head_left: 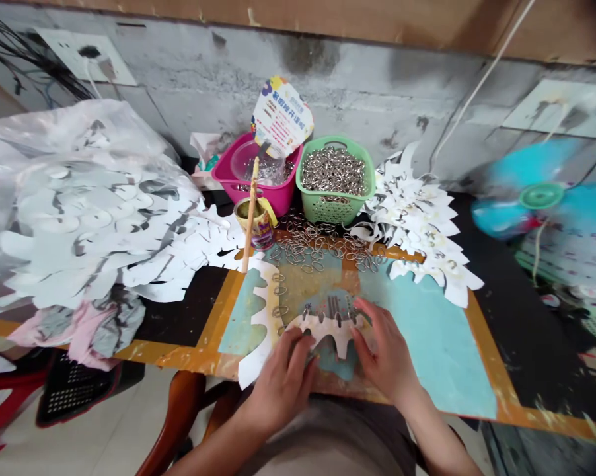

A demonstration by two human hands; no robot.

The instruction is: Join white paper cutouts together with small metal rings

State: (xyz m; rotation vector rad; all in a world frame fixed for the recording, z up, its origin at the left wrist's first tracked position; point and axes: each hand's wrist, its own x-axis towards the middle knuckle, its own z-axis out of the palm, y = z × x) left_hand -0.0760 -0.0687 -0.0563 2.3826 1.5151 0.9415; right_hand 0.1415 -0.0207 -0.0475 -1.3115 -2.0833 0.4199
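Note:
My left hand [281, 377] and my right hand [384, 354] press down on a white cut-out paper shape [328, 327] lying on a teal and brown work board [427, 330]. Small metal rings sit along the top edge of that shape. Both hands have their fingers bent, with the fingertips on the paper's two ends. A long white scalloped paper strip [261, 324] lies just left of it, with a few rings on it. Loose metal rings [322, 248] are scattered on the board beyond my hands.
A green basket [335, 175] full of rings and a pink basket [258, 175] stand at the back. A glue pot [258, 221] holds a stick. White cut-outs pile up on the right [421, 221] and in a plastic bag [80, 205] on the left. A blue fan [540, 195] spins on the right.

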